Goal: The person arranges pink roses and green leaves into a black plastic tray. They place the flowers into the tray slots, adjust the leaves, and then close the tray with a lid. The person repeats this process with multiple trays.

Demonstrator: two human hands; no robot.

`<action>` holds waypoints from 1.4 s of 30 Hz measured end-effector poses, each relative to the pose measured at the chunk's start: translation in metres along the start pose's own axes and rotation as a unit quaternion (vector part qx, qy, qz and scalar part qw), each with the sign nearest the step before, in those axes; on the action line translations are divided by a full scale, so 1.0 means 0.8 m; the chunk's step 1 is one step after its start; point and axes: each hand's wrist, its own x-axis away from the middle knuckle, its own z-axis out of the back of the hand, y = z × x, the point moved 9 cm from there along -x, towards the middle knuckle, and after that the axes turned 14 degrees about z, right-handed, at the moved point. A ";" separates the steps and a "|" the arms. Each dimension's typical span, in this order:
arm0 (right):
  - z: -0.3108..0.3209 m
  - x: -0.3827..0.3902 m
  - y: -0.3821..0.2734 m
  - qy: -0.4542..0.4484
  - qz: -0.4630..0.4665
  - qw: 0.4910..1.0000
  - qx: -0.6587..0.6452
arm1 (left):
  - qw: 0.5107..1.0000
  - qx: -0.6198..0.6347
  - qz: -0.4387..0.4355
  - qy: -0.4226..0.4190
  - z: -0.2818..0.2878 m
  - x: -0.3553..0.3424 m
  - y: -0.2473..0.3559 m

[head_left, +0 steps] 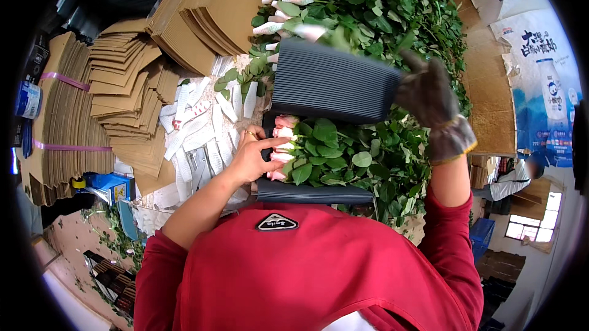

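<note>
My bare left hand [253, 158] lies over a row of pink rose heads [283, 123], its thumb and fingers spread and touching the blooms. Their leafy stems [362, 153] run to the right between two black ribbed panels, one standing tilted on the far side [334, 79] and one at the near side [313, 194]. Gloved and slightly blurred, my right hand [432, 95] is raised at the far panel's right end. Its fingers look curled round the stem of a rose in a white net sleeve [310, 31], smeared by motion, along the panel's far edge; the grip itself is partly hidden.
A large pile of leafy roses [392, 6] with netted heads fills the far side. White net sleeves [205, 125] lie scattered on the left. Beyond them are cardboard stacks [126, 85] and a strapped cardboard bundle [70, 110]. Another person [512, 180] is at far right.
</note>
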 end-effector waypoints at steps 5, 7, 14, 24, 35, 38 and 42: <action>-0.010 0.027 -0.152 -0.059 0.253 0.961 -0.099 | 1.000 0.007 -0.002 0.001 -0.006 -0.006 -0.014; -0.020 0.048 -0.109 -0.025 0.182 0.967 0.176 | 1.000 0.009 0.003 -0.020 -0.012 -0.013 -0.017; -0.177 0.069 0.106 -0.404 0.126 0.579 0.696 | 0.982 0.184 0.026 0.017 -0.027 -0.018 -0.074; -0.192 0.073 0.219 -0.487 0.070 0.611 0.620 | 0.974 0.068 0.107 -0.185 0.042 0.081 -0.013; -0.244 0.132 0.076 -0.410 0.089 0.713 0.561 | 0.976 0.165 0.000 -0.142 0.000 0.095 -0.032; -0.219 0.140 0.133 -0.407 0.022 0.521 0.749 | 0.960 0.187 0.041 -0.203 -0.008 0.098 -0.022; -0.408 0.052 0.067 -0.378 0.356 0.620 0.588 | 0.970 0.162 0.109 -0.142 -0.011 0.099 -0.030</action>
